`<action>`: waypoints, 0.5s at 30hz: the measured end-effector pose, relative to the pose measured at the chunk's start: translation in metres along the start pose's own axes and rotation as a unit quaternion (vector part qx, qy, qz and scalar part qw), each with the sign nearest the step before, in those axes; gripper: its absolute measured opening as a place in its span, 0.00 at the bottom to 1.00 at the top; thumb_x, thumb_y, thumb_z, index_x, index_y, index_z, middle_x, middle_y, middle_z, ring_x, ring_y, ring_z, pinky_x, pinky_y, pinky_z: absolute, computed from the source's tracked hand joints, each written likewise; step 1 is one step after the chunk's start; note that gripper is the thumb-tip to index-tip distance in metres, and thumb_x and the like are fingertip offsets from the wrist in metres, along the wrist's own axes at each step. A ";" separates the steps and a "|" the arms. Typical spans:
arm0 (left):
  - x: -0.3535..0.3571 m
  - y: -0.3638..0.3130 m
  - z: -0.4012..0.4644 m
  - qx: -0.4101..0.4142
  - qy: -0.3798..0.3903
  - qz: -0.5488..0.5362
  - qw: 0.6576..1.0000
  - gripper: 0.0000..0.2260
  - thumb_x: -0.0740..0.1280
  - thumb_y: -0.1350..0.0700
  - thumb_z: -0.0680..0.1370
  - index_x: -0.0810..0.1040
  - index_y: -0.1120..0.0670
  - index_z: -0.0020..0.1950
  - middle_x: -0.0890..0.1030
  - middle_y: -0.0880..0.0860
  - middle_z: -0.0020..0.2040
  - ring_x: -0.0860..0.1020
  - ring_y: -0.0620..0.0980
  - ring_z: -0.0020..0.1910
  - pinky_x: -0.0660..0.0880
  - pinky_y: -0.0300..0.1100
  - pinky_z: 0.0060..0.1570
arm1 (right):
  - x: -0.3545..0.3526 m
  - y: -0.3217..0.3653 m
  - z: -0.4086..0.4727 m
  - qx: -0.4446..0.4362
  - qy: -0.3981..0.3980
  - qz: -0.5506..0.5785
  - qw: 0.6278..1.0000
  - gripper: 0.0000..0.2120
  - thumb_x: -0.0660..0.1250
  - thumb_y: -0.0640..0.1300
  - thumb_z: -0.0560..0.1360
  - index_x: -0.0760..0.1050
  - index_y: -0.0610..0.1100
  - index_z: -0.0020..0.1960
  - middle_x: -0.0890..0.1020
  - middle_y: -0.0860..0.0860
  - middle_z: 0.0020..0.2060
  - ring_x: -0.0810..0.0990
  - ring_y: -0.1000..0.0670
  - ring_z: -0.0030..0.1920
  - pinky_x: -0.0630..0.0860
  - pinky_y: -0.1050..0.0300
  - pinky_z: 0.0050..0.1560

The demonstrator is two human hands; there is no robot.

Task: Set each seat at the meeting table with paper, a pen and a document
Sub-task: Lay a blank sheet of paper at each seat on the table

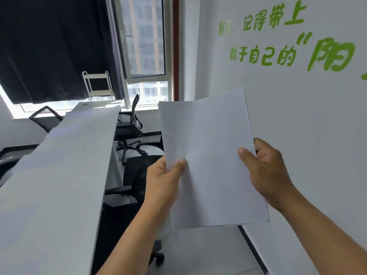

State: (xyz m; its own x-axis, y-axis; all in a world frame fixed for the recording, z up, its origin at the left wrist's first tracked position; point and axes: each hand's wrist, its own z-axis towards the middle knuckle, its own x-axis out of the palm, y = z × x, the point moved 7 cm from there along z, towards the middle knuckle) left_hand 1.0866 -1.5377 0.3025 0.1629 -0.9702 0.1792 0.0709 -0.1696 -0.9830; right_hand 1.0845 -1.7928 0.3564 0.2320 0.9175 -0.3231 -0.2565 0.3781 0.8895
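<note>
paper (210,155) in both hands

The fingers of the left hand (165,180) and right hand (267,171) are hidden behind the white paper (210,155); only the thumbs are seen on its face. How many sheets are held cannot be told. The near chair (137,175) is largely covered by the left forearm and the paper. The meeting table (59,175) is cut off by the left and bottom edges. The green wall lettering (288,40) is cut at the right edge, and its leftmost characters are blurred.
</note>
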 end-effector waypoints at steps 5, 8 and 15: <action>0.013 -0.015 0.081 0.021 -0.024 0.000 0.999 0.05 0.72 0.57 0.85 0.87 0.53 0.57 0.91 0.49 0.51 0.90 0.51 0.50 0.87 0.49 0.51 | 0.022 -0.015 0.099 -0.015 0.022 0.020 0.999 0.24 0.67 0.56 0.83 0.73 0.32 0.57 0.78 0.30 0.49 0.70 0.45 0.39 0.71 0.48 0.39; 0.007 -0.023 0.131 0.040 -0.050 0.012 0.998 0.05 0.72 0.57 0.85 0.87 0.53 0.57 0.91 0.49 0.51 0.90 0.49 0.47 0.85 0.43 0.44 | 0.051 -0.024 0.156 -0.014 0.046 0.057 0.997 0.19 0.67 0.52 0.85 0.75 0.34 0.55 0.77 0.34 0.42 0.68 0.47 0.36 0.69 0.52 0.37; -0.016 -0.006 0.228 0.043 -0.149 0.034 0.987 0.05 0.72 0.56 0.85 0.87 0.55 0.56 0.91 0.49 0.49 0.88 0.47 0.43 0.82 0.37 0.40 | 0.138 -0.064 0.277 -0.035 0.132 0.097 0.986 0.16 0.65 0.42 0.87 0.78 0.56 0.43 0.78 0.64 0.29 0.72 0.60 0.27 0.69 0.71 0.30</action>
State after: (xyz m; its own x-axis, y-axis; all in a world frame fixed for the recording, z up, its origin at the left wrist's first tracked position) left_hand 1.3076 -1.4819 0.3150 0.4508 -0.8832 0.1295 0.1311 -0.0780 -0.9883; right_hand 1.3930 -1.7248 0.3445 -0.0787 0.9701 -0.2296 -0.3374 0.1908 0.9218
